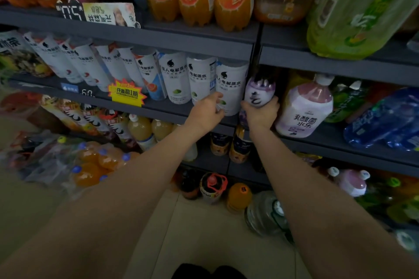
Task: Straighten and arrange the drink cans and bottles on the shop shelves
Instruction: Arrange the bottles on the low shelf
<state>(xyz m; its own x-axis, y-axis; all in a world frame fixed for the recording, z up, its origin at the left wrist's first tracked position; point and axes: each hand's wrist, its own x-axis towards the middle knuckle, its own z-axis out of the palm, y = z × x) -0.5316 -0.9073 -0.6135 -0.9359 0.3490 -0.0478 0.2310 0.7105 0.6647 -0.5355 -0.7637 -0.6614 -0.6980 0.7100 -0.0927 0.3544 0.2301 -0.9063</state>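
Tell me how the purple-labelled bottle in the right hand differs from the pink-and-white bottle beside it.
The purple-labelled bottle is slimmer and dark-topped, held in the right hand; the pink-and-white bottle is wider, white-capped, untouched and leaning left. Both sit on the same shelf.

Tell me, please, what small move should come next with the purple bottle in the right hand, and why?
Probably ease the purple bottle back and stand it upright at the left end of its shelf. The right hand grips its lower body, and it sits at the shelf edge beside the pink-capped bottle, while the left hand is on the end white bottle next to it.
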